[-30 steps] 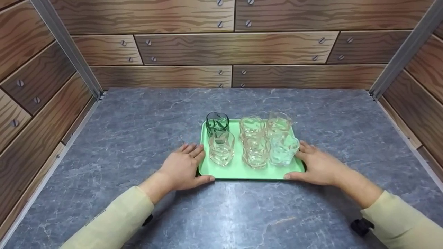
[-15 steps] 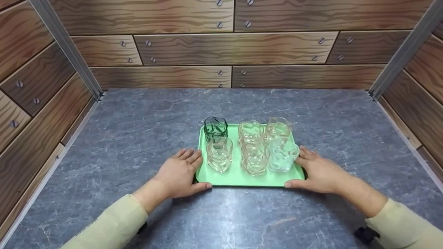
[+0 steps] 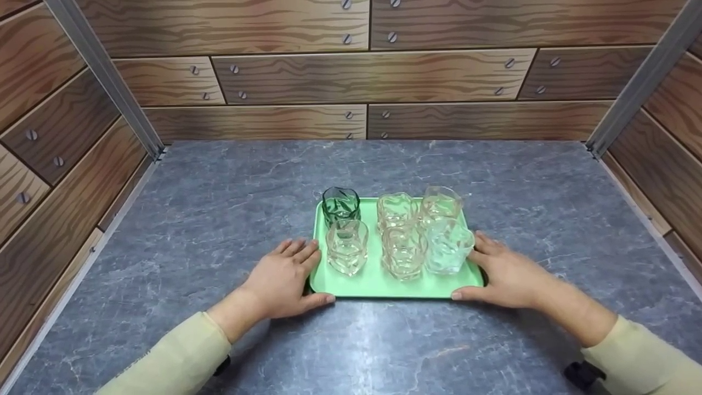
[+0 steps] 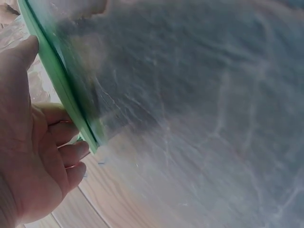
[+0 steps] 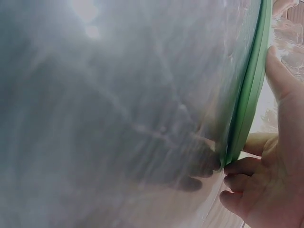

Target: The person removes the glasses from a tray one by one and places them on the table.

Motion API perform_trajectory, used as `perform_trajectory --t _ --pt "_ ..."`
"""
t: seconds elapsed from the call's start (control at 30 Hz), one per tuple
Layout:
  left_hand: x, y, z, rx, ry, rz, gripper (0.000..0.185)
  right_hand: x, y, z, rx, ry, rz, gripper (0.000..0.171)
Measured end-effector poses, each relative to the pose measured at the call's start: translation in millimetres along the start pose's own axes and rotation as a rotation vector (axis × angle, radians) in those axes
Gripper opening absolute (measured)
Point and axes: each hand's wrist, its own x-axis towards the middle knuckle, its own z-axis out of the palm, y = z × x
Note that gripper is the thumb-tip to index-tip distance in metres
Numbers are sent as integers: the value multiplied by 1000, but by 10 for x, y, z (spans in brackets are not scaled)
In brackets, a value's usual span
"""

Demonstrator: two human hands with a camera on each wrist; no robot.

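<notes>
A light green tray [image 3: 373, 284] sits at the middle of the grey tabletop, close to me. It carries one dark green glass [image 3: 341, 206] at its back left and several clear glasses [image 3: 404, 251] in two rows, all upright. My left hand [image 3: 299, 271] grips the tray's left edge, thumb at the front corner. My right hand [image 3: 485, 269] grips the right edge the same way. In the left wrist view, the left hand's fingers [image 4: 66, 142] curl at the tray rim [image 4: 61, 90]. The right wrist view shows the right hand's fingers [image 5: 247, 167] curling at the rim [image 5: 249, 90].
The grey marble-patterned tabletop [image 3: 219, 219] is walled by wood-patterned panels at the back [image 3: 351, 82], left and right. Metal posts [image 3: 104, 77] stand in the two back corners. Both forearms wear pale yellow sleeves [image 3: 181, 356].
The tray with its glasses has slid toward me, a little nearer the front edge. Both hands have kept their hold and moved with it.
</notes>
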Motion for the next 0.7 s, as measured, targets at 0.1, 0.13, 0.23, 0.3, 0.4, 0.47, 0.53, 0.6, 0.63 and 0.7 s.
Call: perform_trajectory --t 0.1,0.13,0.23,0.3,0.4,0.47,0.53,0.6,0.63,0.7 --pt "0 -4 13 -54 12 -23 99 -4 4 3 1 8 -9 112" --pt "-1 -4 14 -75 14 -34 99 -3 6 8 2 10 -13 111" --pt "-5 -2 16 -136 32 -73 98 1 5 19 6 9 -23 111" --pt "-3 9 0 -174 57 -102 99 4 4 26 8 7 -23 111" --pt "12 43 -30 -240 144 -147 101 7 1 34 10 7 -21 111" --pt "27 81 -50 -299 223 -182 101 8 -1 36 9 8 -19 111" --pt "58 128 -59 -374 304 -217 101 9 -1 34 10 7 -17 111" --pt "102 185 -60 -484 371 -250 101 9 1 29 9 6 -14 111" --pt "129 216 -59 -542 399 -266 101 10 1 27 8 5 -12 111" --pt "184 283 -53 -656 432 -307 103 13 -1 23 9 2 -9 112"
